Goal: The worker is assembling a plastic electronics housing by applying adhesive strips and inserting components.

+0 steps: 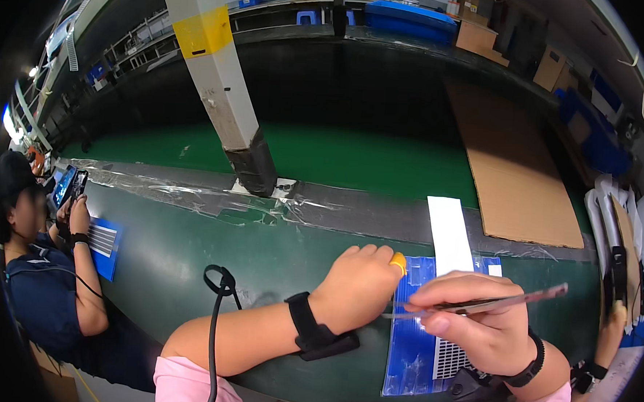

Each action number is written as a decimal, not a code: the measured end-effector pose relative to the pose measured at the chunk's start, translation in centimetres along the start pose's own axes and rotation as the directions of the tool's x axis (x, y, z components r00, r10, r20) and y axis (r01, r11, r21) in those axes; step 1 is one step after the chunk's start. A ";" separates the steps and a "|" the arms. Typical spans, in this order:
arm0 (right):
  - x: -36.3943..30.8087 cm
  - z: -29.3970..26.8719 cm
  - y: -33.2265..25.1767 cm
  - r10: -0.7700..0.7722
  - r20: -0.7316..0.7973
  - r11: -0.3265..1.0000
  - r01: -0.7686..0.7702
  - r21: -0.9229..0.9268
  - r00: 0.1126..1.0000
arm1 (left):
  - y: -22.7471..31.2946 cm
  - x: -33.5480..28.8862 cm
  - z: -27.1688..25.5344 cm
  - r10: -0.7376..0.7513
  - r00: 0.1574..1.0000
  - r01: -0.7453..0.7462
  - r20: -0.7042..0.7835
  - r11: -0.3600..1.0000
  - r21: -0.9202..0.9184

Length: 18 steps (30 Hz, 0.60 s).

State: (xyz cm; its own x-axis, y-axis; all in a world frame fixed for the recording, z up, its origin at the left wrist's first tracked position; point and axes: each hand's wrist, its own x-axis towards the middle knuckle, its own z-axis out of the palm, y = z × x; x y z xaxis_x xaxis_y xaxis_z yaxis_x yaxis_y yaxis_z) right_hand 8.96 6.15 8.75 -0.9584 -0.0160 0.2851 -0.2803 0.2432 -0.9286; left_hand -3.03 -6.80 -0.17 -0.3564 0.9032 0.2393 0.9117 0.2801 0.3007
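My right hand (480,318) pinches a pair of metal tweezers (498,305), whose tips point left toward my other hand. Curled with its back toward me, my left hand (357,286) hovers at the left edge of a blue corrugated sheet (412,351); a yellow finger cot (399,262) covers one fingertip. What its fingers hold, if anything, is hidden. Below my right hand, a white card with a black grid (448,359) lies on the blue sheet. A blank white paper strip (450,233) reaches away from the sheet's far end.
Green covers the long worktable (282,272). A black cable (215,341) rises by my left forearm. Beyond stands a pillar (225,101) with a yellow band; flat cardboard (520,175) lies far right. A person (49,259) holding a phone sits at left, and another person's arm (606,340) shows at right.
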 end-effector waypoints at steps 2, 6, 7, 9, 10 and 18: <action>0.7 1.2 -0.3 -0.040 0.000 0.999 0.040 -0.021 0.999 | 0.4 -0.4 0.1 0.034 0.999 -0.034 -0.021 0.999 -0.007; 2.3 3.4 0.3 -0.114 0.117 0.983 0.129 -0.133 0.987 | 0.6 -1.4 1.6 0.020 0.979 -0.097 -0.204 0.922 -0.375; 2.7 4.0 0.5 -0.184 0.215 0.954 0.227 -0.196 0.959 | 0.6 -1.7 2.0 -0.056 0.987 -0.062 -0.153 0.740 -0.670; 2.7 5.3 1.9 -0.088 0.230 0.932 0.162 -0.324 0.969 | 0.8 -1.1 2.4 -0.033 0.990 -0.058 -0.135 0.786 -0.616; 3.0 6.1 2.4 -0.215 0.239 0.901 0.287 -0.326 0.947 | 1.0 -1.3 1.9 -0.026 0.993 -0.040 -0.117 0.847 -0.531; 3.3 6.4 3.2 -0.322 0.456 0.821 0.485 -0.302 0.830 | 1.6 0.5 0.8 0.038 0.997 -0.031 0.071 0.994 -0.103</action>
State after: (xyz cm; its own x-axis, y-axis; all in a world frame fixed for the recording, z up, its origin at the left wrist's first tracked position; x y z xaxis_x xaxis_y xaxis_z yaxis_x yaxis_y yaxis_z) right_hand 4.54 0.62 5.23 -0.7298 -0.5334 0.4276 -0.6781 0.4849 -0.5523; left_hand -1.63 -5.63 -0.31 -0.3059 0.9340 0.1845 0.8962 0.2171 0.3868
